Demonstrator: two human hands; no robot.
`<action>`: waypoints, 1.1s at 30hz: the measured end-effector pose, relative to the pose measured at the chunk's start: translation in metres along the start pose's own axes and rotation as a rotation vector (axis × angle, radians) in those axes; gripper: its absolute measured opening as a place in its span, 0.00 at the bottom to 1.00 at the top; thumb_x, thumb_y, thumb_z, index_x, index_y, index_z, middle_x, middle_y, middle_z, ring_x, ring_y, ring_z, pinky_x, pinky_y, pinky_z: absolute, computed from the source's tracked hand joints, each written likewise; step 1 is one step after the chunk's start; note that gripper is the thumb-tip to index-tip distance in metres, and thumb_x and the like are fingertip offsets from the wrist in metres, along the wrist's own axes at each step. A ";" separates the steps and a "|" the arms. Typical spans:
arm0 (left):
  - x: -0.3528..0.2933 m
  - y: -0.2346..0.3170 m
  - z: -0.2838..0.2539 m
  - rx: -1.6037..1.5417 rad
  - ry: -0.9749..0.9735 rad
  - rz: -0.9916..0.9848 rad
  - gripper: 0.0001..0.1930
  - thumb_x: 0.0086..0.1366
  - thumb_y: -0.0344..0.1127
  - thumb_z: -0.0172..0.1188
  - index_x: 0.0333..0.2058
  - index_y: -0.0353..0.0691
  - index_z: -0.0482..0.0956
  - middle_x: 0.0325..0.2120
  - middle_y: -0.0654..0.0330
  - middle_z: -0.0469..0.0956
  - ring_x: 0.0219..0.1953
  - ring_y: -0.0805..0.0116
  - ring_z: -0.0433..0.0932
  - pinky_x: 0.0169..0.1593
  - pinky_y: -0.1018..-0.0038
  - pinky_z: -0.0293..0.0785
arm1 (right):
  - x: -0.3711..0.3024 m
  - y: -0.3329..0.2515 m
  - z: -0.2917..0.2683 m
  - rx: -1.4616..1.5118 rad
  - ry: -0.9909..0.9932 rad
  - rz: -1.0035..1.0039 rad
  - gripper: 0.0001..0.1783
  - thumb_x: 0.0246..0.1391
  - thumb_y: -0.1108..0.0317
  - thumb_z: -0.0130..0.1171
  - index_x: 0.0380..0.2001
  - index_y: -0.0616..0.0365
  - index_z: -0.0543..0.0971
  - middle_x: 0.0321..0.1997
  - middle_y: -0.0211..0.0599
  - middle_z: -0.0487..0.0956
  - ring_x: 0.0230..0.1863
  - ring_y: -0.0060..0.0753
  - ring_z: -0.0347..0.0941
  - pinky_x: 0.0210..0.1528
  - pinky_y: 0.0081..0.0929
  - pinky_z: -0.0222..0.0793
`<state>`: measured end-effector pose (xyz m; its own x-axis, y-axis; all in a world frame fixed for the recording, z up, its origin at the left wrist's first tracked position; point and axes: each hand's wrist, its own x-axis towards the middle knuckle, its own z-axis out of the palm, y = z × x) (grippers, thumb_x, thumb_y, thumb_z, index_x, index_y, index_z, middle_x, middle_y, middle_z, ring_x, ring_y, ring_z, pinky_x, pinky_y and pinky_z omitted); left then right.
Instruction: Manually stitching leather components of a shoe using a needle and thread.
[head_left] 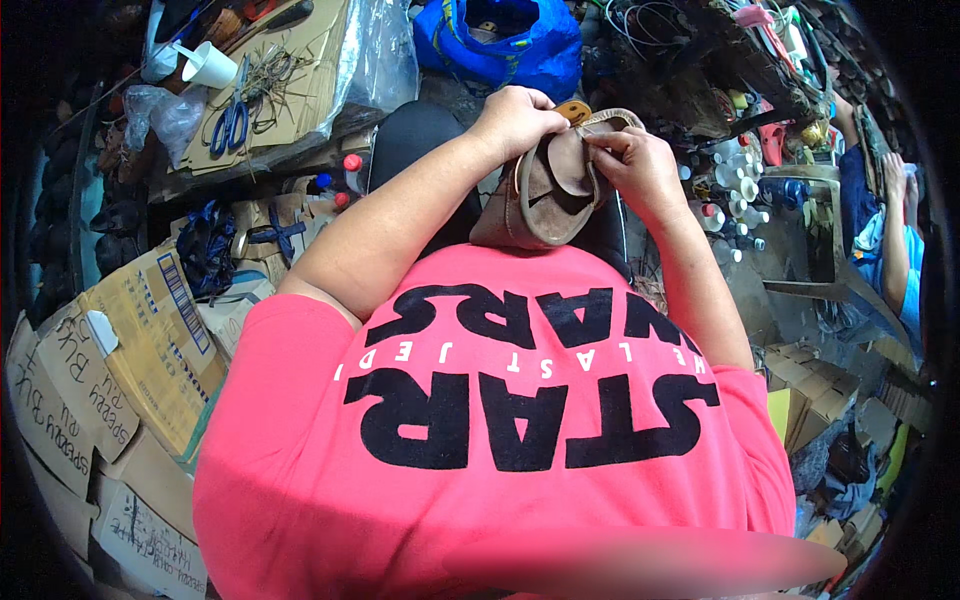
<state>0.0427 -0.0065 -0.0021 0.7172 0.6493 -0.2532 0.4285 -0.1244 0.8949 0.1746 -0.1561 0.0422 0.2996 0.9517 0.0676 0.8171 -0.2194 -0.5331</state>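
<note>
A brown suede shoe upper rests at my lap, its rounded end toward me and its opening facing up. My left hand is closed at its far left edge, fingers by a small tan leather piece with dark holes. My right hand pinches the rim on the far right side, thumb and forefinger together. Between the two hands the rolled edge and inner flap of the upper show. Any needle or thread at my fingertips is too small to make out.
Scissors and a white cup lie on cardboard at the far left. A blue bag stands ahead. Several small bottles crowd the right, where another person's arm shows. Cardboard boxes fill the near left.
</note>
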 end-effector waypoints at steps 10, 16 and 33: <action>-0.011 0.015 0.003 0.041 0.019 0.005 0.15 0.44 0.42 0.65 0.28 0.38 0.82 0.25 0.54 0.81 0.28 0.66 0.80 0.38 0.73 0.74 | -0.001 0.003 0.012 -0.001 0.094 -0.025 0.09 0.46 0.62 0.58 0.30 0.52 0.82 0.30 0.43 0.78 0.34 0.45 0.76 0.38 0.36 0.71; -0.005 -0.005 -0.002 -0.285 -0.166 -0.043 0.10 0.55 0.33 0.60 0.32 0.31 0.79 0.26 0.59 0.79 0.28 0.75 0.76 0.35 0.79 0.72 | -0.008 0.003 0.025 0.190 0.157 0.038 0.08 0.49 0.64 0.58 0.32 0.54 0.77 0.30 0.41 0.79 0.33 0.44 0.76 0.34 0.34 0.71; 0.007 0.021 -0.012 0.260 -0.255 0.097 0.20 0.42 0.42 0.68 0.35 0.38 0.81 0.27 0.54 0.81 0.29 0.67 0.79 0.37 0.73 0.73 | -0.008 0.012 0.018 -0.095 0.128 -0.281 0.25 0.43 0.72 0.57 0.47 0.35 0.76 0.24 0.34 0.73 0.27 0.40 0.71 0.34 0.34 0.68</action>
<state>0.0498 0.0045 0.0194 0.8612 0.4214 -0.2842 0.4533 -0.3838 0.8045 0.1726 -0.1624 0.0200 0.1107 0.9444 0.3096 0.9173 0.0229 -0.3976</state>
